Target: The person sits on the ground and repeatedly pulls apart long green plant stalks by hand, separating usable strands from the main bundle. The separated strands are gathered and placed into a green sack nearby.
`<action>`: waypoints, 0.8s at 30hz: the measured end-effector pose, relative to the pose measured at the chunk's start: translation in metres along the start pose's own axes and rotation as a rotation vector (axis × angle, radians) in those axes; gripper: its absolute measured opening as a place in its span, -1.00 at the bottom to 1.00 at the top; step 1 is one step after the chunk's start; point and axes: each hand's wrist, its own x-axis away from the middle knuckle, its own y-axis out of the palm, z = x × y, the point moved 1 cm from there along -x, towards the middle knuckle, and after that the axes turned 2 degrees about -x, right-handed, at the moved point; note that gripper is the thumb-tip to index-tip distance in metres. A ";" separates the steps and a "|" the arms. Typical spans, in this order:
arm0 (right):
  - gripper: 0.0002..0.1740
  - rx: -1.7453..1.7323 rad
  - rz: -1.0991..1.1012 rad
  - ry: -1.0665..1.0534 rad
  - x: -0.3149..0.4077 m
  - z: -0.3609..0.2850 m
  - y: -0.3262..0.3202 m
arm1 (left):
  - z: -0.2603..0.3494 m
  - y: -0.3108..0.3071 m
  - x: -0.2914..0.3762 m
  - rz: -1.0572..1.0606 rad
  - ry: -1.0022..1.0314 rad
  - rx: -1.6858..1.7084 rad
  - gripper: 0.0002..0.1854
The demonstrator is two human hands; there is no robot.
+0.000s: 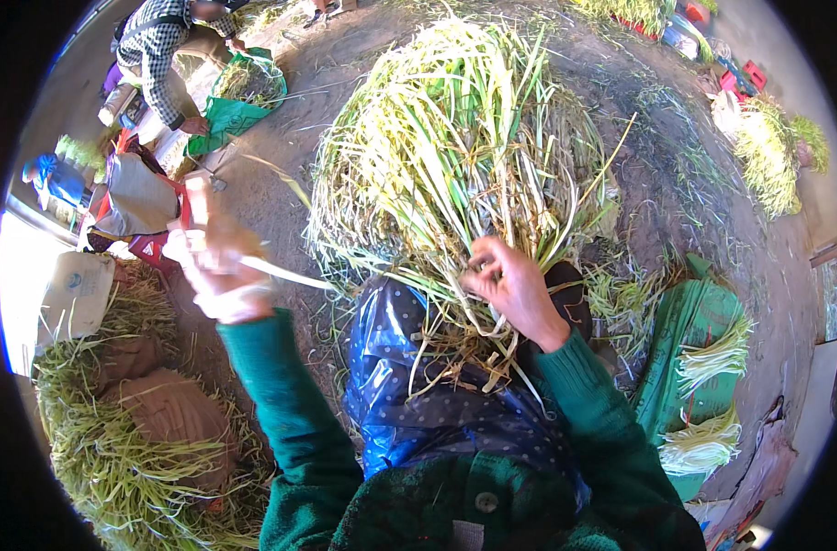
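My left hand [222, 268] is raised at the left, blurred by motion. From it a pale stalk [287, 273] sticks out towards the middle, apparently held in the fingers. A large heap of long yellow-green leafy stalks [425, 158], chive-like, lies before me and reaches to my knees. My right hand [518, 293] is over the near end of this heap, fingers bent among the stems; whether it grips any is unclear. Dry brown leaf scraps [470, 361] lie on the blue dotted plastic apron [411, 427] over my lap.
To the right, trimmed white-stemmed bundles [701, 441] lie on a green sack [694, 337]. More leafy stalks [129, 454] are piled at lower left beside a white plastic container [77, 296]. Another person [160, 62] bends over a green bag [225, 124]. Leaf litter covers parts of the floor.
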 end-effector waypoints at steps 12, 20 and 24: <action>-0.90 -0.122 0.190 0.044 -0.020 0.005 0.006 | -0.179 -0.037 0.058 0.465 -0.555 -0.636 -0.69; -0.92 0.049 -0.043 -0.211 0.024 -0.025 0.001 | -0.184 -0.042 0.047 0.384 -0.470 -0.556 -0.80; -0.86 0.203 -0.439 -0.215 0.089 -0.039 0.005 | -0.162 -0.050 0.041 0.368 -0.544 -0.594 -0.78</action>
